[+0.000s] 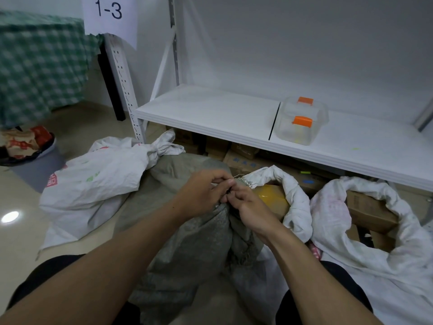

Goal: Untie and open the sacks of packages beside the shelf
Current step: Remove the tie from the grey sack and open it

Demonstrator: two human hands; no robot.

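Both your hands are in the middle of the scene, right at the gathered neck of the grey sack [187, 242] that stands on the floor [18, 242] between your knees. Your left hand [203, 191] has its fingers curled in, pinching the small black tie [229, 190] at that neck. Your right hand [248, 205] meets it from the other side, its fingers bent onto the same tie, so the two hands touch. The neck is bunched tight under them, with frayed threads poking out just beyond.

To your left lies a white sack [98, 184], its mouth knotted [161, 146] at the far end. It carries a red stamp and some green print, both too creased to read.

To your right, two white sacks sit with their mouths rolled open. The nearer open sack [295, 195] shows a yellow package [269, 195], just beside your right hand. The right-hand open sack [375, 254] shows a brown cardboard box [370, 209].

Beyond them runs the white shelf [210, 111], with a clear container [301, 120] with orange clasps standing on it. Cartons [241, 156] with blue print that is too small to read are tucked underneath. A paper sign [109, 10] on the shelf post at far left reads "1-3". Further left hangs a green checked cloth [39, 62], and below it is a bin [35, 160] full of red-printed wrappers.
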